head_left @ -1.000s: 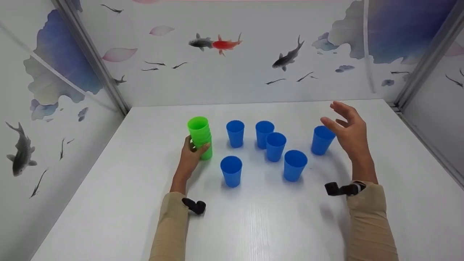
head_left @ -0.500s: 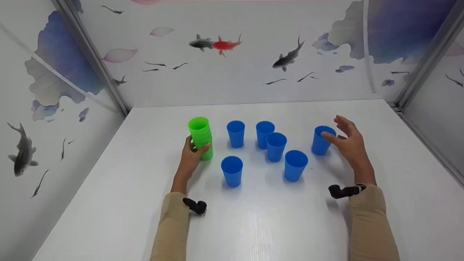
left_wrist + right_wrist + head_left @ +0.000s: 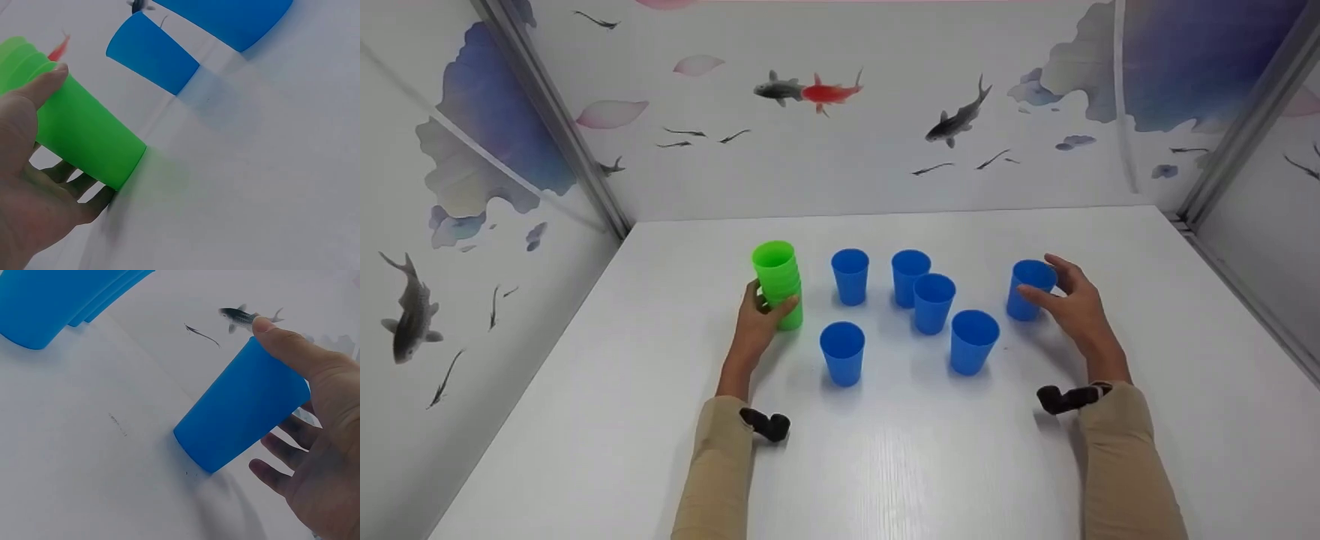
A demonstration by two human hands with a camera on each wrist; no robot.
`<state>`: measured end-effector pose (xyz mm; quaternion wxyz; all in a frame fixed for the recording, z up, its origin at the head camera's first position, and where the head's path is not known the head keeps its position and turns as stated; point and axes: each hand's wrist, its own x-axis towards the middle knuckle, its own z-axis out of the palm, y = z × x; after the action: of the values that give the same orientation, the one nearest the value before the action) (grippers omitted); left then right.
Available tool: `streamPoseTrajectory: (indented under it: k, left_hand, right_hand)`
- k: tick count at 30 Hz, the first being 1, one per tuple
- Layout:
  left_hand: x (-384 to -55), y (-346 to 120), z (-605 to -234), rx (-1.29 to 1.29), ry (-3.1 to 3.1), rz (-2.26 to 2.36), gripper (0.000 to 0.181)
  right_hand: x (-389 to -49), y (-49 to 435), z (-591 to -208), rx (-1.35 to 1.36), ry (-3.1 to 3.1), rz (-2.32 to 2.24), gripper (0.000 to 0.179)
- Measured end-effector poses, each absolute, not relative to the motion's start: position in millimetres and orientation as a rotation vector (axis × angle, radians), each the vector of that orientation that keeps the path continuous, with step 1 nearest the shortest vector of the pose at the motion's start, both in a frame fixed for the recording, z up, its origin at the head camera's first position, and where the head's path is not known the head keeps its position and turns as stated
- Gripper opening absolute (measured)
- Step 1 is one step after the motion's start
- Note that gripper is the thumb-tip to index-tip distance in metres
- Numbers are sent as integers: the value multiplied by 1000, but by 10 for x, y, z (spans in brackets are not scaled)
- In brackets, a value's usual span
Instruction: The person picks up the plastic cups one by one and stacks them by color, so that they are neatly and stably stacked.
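Observation:
On the left, my left hand (image 3: 757, 319) grips a stack of nested green cups (image 3: 776, 266), thumb on the near side and fingers behind. In the left wrist view the lowest green cup (image 3: 90, 132) stands with its base at the table. My right hand (image 3: 1072, 304) is around the far-right blue cup (image 3: 1024, 304), thumb across its near side. The right wrist view shows the thumb (image 3: 292, 349) along this blue cup (image 3: 242, 410) by the rim, with the other fingers curled at the far side, partly hidden behind it. The cup is upright on the table.
Between the hands stand several upright blue cups: one at the back (image 3: 851, 277), one at front left (image 3: 842, 356), one at front right (image 3: 973, 345), and two close together, one (image 3: 933, 304) partly covering the other (image 3: 910, 266). Painted walls (image 3: 840, 172) enclose the white table (image 3: 885, 465).
My right hand has come down from above and behind the far-right blue cup and closed around it. My left hand stays on the green stack, and the cups have kept their places.

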<state>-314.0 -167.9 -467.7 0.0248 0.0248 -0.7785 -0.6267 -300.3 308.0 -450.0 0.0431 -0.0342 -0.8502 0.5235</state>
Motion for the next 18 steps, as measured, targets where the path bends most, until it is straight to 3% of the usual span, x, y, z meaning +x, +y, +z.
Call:
streamPoseTrajectory:
  k: [7,18]
  left_hand:
    - [-3106,-1745,-4577,77,-2407,-1934,93]
    - [-2972,-2038,-4226,14,-2157,-1965,82]
  right_hand:
    - [-3007,3093,-4534,-132,-2611,1606,98]
    - [-3024,3053,-4487,-182,-2580,1647,95]
